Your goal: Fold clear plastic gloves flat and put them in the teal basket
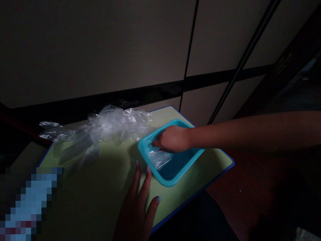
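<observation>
A blue plastic basin (173,182) stands on a pale green table with a blue edge. My right hand (174,139) reaches into it from the right, fingers closed on a clear plastic bag (160,158) that lies against the inner left side. Beside the basin's near left corner is my left hand (140,197), its fingers spread over the tabletop with nothing held. Behind and left of the basin, a crumpled heap of clear plastic bags (112,124) spreads across the back of the table.
The green table (105,187) stands against a cupboard front (100,47) with dark trim. A blurred-out blue patch (32,201) covers the lower left. Reddish floor (240,190) shows at the right.
</observation>
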Demonstrator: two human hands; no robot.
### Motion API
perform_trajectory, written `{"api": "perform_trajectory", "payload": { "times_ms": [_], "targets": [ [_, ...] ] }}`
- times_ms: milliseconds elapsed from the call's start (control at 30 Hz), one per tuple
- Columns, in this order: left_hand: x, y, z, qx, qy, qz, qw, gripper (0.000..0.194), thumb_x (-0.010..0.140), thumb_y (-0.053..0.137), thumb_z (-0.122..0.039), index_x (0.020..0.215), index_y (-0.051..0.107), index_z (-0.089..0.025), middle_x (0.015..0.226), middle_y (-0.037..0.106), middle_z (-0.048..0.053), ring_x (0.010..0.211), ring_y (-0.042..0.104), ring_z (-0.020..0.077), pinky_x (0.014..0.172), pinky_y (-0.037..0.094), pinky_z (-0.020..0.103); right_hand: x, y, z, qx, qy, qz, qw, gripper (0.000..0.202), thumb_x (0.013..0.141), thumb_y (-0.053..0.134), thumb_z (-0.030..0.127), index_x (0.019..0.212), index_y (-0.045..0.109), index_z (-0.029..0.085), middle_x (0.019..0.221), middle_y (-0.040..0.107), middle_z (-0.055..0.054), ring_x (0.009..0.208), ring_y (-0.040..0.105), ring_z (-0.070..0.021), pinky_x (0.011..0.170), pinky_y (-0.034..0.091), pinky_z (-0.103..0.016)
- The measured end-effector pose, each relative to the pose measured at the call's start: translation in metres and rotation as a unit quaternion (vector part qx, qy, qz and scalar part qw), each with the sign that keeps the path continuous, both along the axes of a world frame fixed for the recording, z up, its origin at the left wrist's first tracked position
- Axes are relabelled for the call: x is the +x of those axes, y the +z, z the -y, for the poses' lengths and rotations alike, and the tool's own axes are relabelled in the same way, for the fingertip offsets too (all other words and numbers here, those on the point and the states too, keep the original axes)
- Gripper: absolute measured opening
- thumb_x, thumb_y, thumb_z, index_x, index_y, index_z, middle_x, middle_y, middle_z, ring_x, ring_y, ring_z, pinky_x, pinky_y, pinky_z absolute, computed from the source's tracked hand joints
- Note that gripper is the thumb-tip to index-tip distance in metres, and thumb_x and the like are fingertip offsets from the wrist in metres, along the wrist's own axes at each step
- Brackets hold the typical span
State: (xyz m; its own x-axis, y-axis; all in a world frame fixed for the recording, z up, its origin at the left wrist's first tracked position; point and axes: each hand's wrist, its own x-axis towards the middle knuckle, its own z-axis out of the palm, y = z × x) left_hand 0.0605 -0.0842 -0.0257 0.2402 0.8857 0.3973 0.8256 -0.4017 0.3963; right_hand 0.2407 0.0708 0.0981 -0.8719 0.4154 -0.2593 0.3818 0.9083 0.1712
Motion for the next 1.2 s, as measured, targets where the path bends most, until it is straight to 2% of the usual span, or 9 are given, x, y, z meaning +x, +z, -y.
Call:
{"api": "perform_trajectory", "payload": {
  "times_ms": [133, 333, 600, 700, 767, 867, 933, 1033, 1200],
  "targets": [
    [0.000, -0.002, -0.001, -0.001, -0.002, 0.008, 1.000, 0.067, 0.090, 0.042, -0.025, 0.146, 0.006, -0.034, 0.154, 0.007, 0.004, 0.136, 0.023, 0.0287, 0.102, 0.035, 0.052, 0.005, -0.005, 0.001, -0.021, 0.030, 0.039, 0.999, 0.041, 0.087, 0.052, 0.031, 0.127, 0.050, 0.019, 0.099, 0.063, -0.010, 0.084, 0.060, -0.0221, 0.063, 0.037, -0.029],
    [0.000, -0.001, 0.000, 0.012, 0.000, -0.001, 1.000, 0.068, 0.089, 0.043, -0.024, 0.146, 0.006, -0.033, 0.154, 0.011, 0.005, 0.136, 0.024, 0.0282, 0.102, 0.036, 0.050, 0.000, -0.018, -0.004, -0.019, 0.064, 0.050, 0.997, 0.043, 0.092, 0.042, 0.025, 0.135, 0.043, 0.030, 0.104, 0.061, -0.010, 0.082, 0.060, -0.0210, 0.061, 0.036, -0.029],
    [-0.001, 0.003, -0.002, 0.027, -0.007, -0.019, 0.999, 0.068, 0.088, 0.042, -0.022, 0.146, 0.008, -0.030, 0.153, 0.013, 0.008, 0.136, 0.024, 0.0283, 0.099, 0.041, 0.048, -0.007, -0.016, -0.003, -0.049, 0.043, 0.017, 0.998, 0.039, 0.090, 0.046, 0.025, 0.128, 0.049, 0.020, 0.094, 0.064, -0.010, 0.079, 0.059, -0.0214, 0.063, 0.037, -0.031],
    [-0.002, 0.003, -0.003, 0.018, -0.012, -0.014, 1.000, 0.069, 0.088, 0.043, -0.021, 0.146, 0.007, -0.031, 0.154, 0.013, 0.007, 0.136, 0.024, 0.0283, 0.099, 0.041, 0.048, -0.007, -0.008, -0.005, -0.127, 0.025, -0.038, 0.991, 0.030, 0.084, 0.054, 0.021, 0.113, 0.058, 0.016, 0.091, 0.064, -0.008, 0.081, 0.058, -0.0192, 0.068, 0.039, -0.030],
    [-0.002, 0.002, -0.003, 0.019, -0.012, -0.010, 1.000, 0.070, 0.087, 0.044, -0.021, 0.146, 0.008, -0.032, 0.154, 0.012, 0.007, 0.135, 0.025, 0.0287, 0.099, 0.041, 0.049, -0.009, -0.007, -0.008, -0.246, -0.010, -0.040, 0.968, 0.024, 0.080, 0.053, 0.012, 0.103, 0.060, 0.015, 0.085, 0.064, -0.004, 0.077, 0.058, -0.0153, 0.068, 0.041, -0.027],
    [-0.002, 0.002, -0.003, 0.022, -0.008, -0.006, 1.000, 0.070, 0.087, 0.044, -0.021, 0.146, 0.007, -0.032, 0.153, 0.014, 0.007, 0.135, 0.026, 0.0285, 0.099, 0.041, 0.048, -0.014, -0.014, -0.015, -0.439, -0.089, -0.004, 0.894, 0.033, 0.077, 0.045, 0.001, 0.104, 0.057, 0.015, 0.076, 0.059, 0.001, 0.064, 0.058, -0.0110, 0.062, 0.044, -0.024],
    [-0.001, 0.003, -0.003, 0.023, -0.008, -0.010, 1.000, 0.070, 0.088, 0.044, -0.019, 0.146, 0.007, -0.031, 0.153, 0.015, 0.008, 0.135, 0.025, 0.0282, 0.099, 0.041, 0.047, -0.019, -0.022, -0.021, -0.512, -0.142, 0.005, 0.847, 0.037, 0.078, 0.041, 0.001, 0.109, 0.054, 0.015, 0.077, 0.058, 0.002, 0.062, 0.059, -0.0107, 0.059, 0.046, -0.024],
    [-0.002, 0.004, -0.002, 0.023, -0.010, -0.017, 1.000, 0.070, 0.088, 0.043, -0.018, 0.146, 0.006, -0.030, 0.153, 0.014, 0.009, 0.136, 0.023, 0.0278, 0.100, 0.041, 0.047, -0.025, -0.034, -0.029, -0.544, -0.193, 0.022, 0.816, 0.038, 0.079, 0.041, 0.002, 0.112, 0.052, 0.016, 0.076, 0.057, 0.002, 0.061, 0.060, -0.0112, 0.057, 0.047, -0.025],
    [-0.002, 0.005, -0.002, 0.023, -0.020, -0.032, 0.999, 0.071, 0.088, 0.043, -0.017, 0.147, 0.005, -0.028, 0.153, 0.013, 0.010, 0.136, 0.022, 0.0274, 0.100, 0.041, 0.046, -0.031, -0.046, -0.036, -0.532, -0.172, 0.035, 0.829, 0.043, 0.073, 0.046, 0.002, 0.112, 0.051, 0.019, 0.070, 0.052, 0.005, 0.059, 0.057, -0.0111, 0.054, 0.044, -0.022]
  ]
}}
